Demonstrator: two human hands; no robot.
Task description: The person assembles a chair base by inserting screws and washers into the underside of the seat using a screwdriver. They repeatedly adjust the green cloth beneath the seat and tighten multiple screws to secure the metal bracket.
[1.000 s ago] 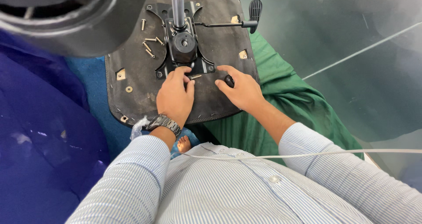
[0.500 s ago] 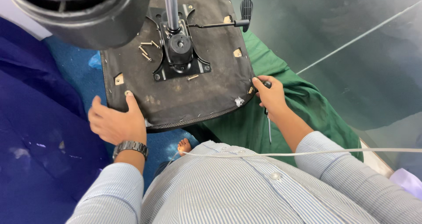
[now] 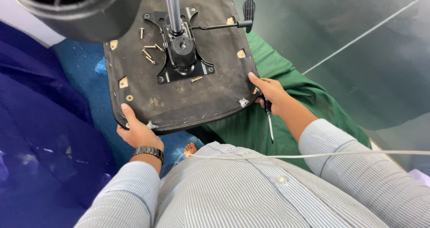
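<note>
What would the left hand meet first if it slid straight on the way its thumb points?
The left hand grips the upturned seat base at its near corner. Straight on across the underside, it would probably first reach the small washer, then the loose screws.

- looks like an informal repair or assembly spot, set up on the floor
- upturned black fabric office chair seat with loose metal screws
- green cloth spread over dark glossy floor

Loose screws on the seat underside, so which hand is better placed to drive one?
Right, probably. The right hand already holds the screwdriver at the seat base edge. The left hand grips the near-left corner with no tool. Screws lie beside the black mounting plate.
</note>
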